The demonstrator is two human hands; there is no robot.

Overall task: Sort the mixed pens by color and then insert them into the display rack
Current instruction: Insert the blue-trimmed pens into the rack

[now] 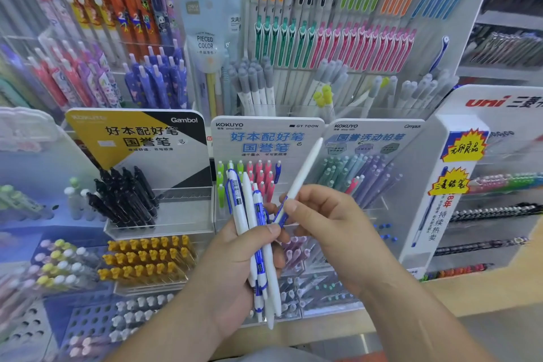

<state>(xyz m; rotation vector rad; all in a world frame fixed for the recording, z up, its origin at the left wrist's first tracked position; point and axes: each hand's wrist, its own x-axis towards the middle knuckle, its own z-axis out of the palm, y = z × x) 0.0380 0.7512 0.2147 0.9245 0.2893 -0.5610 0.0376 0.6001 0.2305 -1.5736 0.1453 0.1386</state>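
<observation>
My left hand (235,270) grips a bundle of white pens with blue clips (252,232), held upright in front of the white KOKUYO display rack (264,138). My right hand (329,220) pinches a single white pen with a blue clip (302,173), its tip angled up and to the right across the rack. The rack behind holds green, pink and one blue pen (277,172) in its slots.
A black-pen Gambol stand (135,200) is at the left and a pastel pencil rack (361,179) at the right. Yellow-capped pens (147,258) fill a tray below. A white uni display (449,185) stands at the right. Wall racks of coloured pens rise behind.
</observation>
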